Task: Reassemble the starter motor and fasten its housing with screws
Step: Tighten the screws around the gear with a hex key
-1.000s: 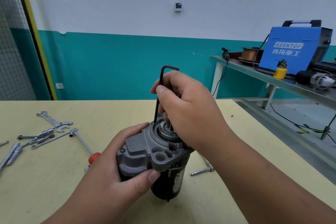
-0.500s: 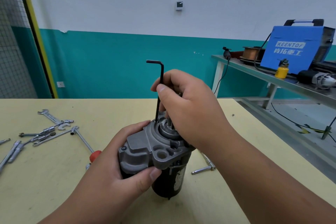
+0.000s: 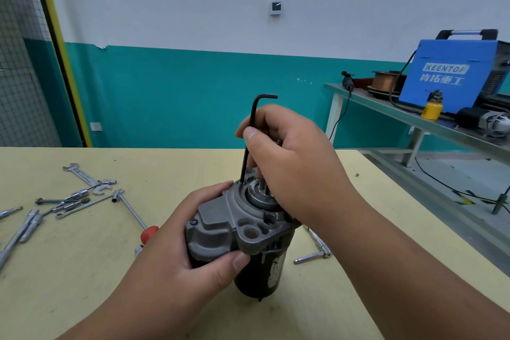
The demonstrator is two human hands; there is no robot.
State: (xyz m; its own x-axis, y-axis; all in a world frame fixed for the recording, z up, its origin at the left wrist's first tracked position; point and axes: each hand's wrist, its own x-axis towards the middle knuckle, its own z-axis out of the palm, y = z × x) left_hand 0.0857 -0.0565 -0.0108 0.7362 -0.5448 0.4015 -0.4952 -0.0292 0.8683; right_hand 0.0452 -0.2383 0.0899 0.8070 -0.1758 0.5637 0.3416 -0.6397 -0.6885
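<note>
Head view: the starter motor [image 3: 240, 229] stands upright on the pale yellow table [image 3: 82, 298], gripped by both hands. The left hand [image 3: 176, 257] wraps the grey cast housing, thumb pressed on its near face and fingers curled round the far side. The right hand [image 3: 292, 163] pinches the long arm of a black hex key [image 3: 248, 141] between thumb and fingers. Below this pinch the key's tip meets the housing rim, where the screw itself is hidden. Above the pinch the short arm bends off towards the right. The step in hand appears to be running a housing screw down. It is done well by holding the key plumb and fully seated in the socket, spinning it lightly, and bracing the body against the twist. The housing is matt, ribbed cast metal with a round bore and a dark screw head [image 3: 194, 221] beside the left fingers. The body below it is a smooth black cylinder. Left of the holding hand lie bright steel wrenches [image 3: 82, 175] and a red-handled tool [image 3: 149, 232]; right of it lies a chromed ratchet handle [image 3: 314, 252]. Well beyond the right hand, a blue welder [image 3: 452, 77] sits on a side bench.
</note>
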